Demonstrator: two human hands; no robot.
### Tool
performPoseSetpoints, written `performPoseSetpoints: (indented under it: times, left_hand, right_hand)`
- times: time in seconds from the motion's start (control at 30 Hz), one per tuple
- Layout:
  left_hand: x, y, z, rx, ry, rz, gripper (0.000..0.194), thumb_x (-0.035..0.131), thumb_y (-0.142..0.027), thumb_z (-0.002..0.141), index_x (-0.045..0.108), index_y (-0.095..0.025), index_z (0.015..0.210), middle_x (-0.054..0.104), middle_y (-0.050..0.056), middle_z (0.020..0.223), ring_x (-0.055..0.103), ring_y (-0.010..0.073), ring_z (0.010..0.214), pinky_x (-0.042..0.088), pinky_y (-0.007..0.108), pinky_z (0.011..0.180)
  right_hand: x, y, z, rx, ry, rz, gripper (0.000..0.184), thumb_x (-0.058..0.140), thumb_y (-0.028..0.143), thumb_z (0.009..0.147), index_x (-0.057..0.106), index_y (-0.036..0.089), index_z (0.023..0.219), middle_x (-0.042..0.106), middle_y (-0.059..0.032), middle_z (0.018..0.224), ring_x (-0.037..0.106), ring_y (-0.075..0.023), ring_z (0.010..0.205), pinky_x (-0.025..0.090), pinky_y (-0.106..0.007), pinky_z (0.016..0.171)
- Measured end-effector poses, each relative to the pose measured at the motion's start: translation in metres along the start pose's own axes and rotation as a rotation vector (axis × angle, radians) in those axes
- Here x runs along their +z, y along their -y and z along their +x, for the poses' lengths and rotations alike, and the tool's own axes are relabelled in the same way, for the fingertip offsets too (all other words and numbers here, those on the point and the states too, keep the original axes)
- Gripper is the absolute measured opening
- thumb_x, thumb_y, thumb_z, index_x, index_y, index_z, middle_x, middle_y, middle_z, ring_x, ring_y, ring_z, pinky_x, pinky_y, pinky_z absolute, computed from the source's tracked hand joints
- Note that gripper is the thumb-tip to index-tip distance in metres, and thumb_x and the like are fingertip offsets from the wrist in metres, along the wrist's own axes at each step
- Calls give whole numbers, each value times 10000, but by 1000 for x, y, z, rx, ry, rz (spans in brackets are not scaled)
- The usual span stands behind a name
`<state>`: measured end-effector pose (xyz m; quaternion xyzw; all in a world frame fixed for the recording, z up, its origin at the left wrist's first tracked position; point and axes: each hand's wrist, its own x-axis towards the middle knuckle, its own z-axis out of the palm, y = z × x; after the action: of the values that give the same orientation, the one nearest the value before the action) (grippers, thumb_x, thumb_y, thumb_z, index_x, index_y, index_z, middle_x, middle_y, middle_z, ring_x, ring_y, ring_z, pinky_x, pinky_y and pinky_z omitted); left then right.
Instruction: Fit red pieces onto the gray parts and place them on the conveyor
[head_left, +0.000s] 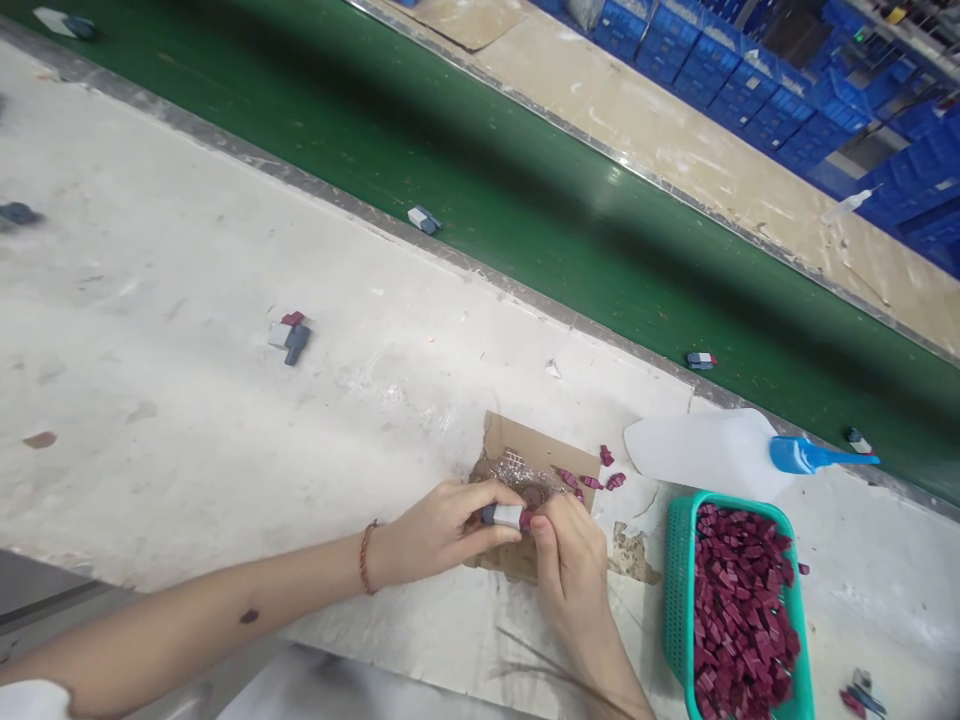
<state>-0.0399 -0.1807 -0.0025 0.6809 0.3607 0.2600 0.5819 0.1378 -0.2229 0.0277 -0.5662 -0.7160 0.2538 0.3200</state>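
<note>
My left hand pinches a small white and dark grey plastic part between thumb and fingers. At its right end, my right hand closes on a small dark red piece that touches the part; most of this piece is hidden by my fingers. Both hands are over a brown cardboard sheet with clear, shiny residue on it. Several loose dark red pieces lie at the sheet's right edge.
A teal basket full of dark red pieces stands at right, below a white bottle with a blue nozzle. Beyond the table runs a green conveyor belt carrying several small parts. An assembled part lies on the table. Blue crates stand behind.
</note>
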Motion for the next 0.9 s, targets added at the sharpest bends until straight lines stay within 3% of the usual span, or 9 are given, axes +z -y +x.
performPoseSetpoints:
  times: [0.1, 0.33, 0.43, 0.53, 0.63, 0.7, 0.8, 0.9]
  left_hand:
    - [-1, 0, 0, 16, 23, -13, 235, 560, -410, 928, 661, -201, 965, 684, 6, 752, 538, 127, 573, 421, 220, 549]
    - [-3, -3, -1, 83, 57, 16, 200, 567, -367, 934, 672, -202, 977, 715, 23, 798, 590, 141, 605, 457, 223, 577]
    - [-6, -10, 3, 140, 78, 10, 167, 622, -336, 908, 710, -222, 993, 740, 46, 903, 656, 163, 716, 501, 228, 638]
    - [-17, -15, 14, 147, -48, 8, 169, 664, -347, 877, 742, -236, 979, 746, 63, 960, 685, 202, 849, 538, 263, 727]
    - [-35, -13, 42, 72, -182, 24, 235, 647, -375, 876, 724, -225, 1039, 746, 76, 1014, 683, 230, 924, 551, 321, 821]
    - [-49, -6, 72, 65, -236, 41, 310, 610, -393, 884, 689, -196, 1109, 727, 102, 1095, 675, 246, 972, 549, 360, 867]
    - [-65, 5, 127, 135, -335, 111, 402, 556, -342, 880, 622, -137, 1220, 666, 154, 1235, 665, 256, 1013, 533, 399, 917]
    - [-75, 12, 176, 216, -374, 303, 423, 468, -251, 892, 570, -120, 1281, 637, 157, 1287, 635, 260, 1102, 503, 409, 968]
  right_hand:
    - [0, 0, 1, -84, 62, -73, 448, 213, 303, 1081, 436, 235, 698, 488, -3, 613, 446, -171, 572, 331, -297, 546]
    - [-9, 10, 1, -65, 151, -119, 476, 186, 347, 1087, 452, 229, 710, 513, -9, 643, 470, -176, 600, 345, -294, 561]
    - [-39, 10, -7, 32, 136, -79, 456, 251, 372, 1077, 487, 228, 714, 530, -8, 664, 506, -176, 623, 375, -288, 569]
    - [-84, -8, -24, 226, -65, -219, 352, 398, 354, 1030, 518, 233, 723, 546, -11, 678, 537, -188, 635, 404, -292, 574]
    - [-123, -44, -40, 412, -161, -560, 245, 440, 359, 965, 625, 223, 879, 660, -84, 898, 608, -265, 815, 458, -361, 699]
    - [-134, -68, -45, 477, -138, -761, 253, 434, 318, 916, 657, 197, 917, 680, -133, 951, 616, -305, 844, 470, -413, 738]
    - [-133, -91, -44, 526, -107, -903, 241, 461, 296, 898, 675, 185, 915, 683, -135, 928, 638, -299, 823, 479, -392, 696]
    - [-125, -95, -40, 556, -146, -936, 262, 457, 338, 918, 672, 201, 856, 684, -113, 895, 649, -276, 761, 448, -354, 593]
